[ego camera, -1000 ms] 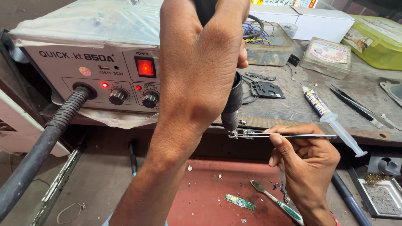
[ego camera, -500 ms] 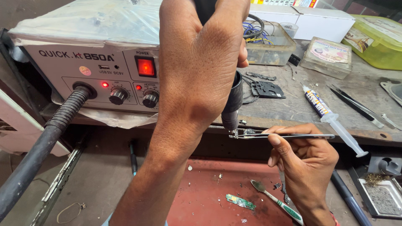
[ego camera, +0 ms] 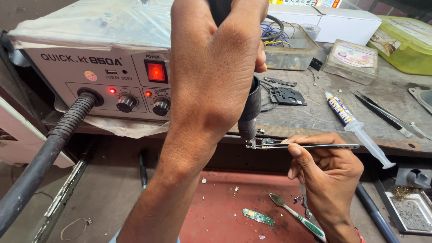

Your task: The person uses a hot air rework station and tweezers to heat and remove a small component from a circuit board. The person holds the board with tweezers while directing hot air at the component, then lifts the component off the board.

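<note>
Worn grey workbench (scuffed, dusty) over a red mat.

Beside the grey box with its glowing red switch runs a black hose. Below it lie a red mat and a green-white toothbrush.

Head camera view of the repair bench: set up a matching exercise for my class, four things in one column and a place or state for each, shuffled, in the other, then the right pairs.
Things:
1. hot-air nozzle
2. tweezers
3. toothbrush
4. power switch

Places or states:
A. lit red on the station's front
B. lying on the red mat
C. held in the left hand, tip pointing down
D. pinched in the right hand, gripping a small part

Pairs: 1-C, 2-D, 3-B, 4-A
</note>
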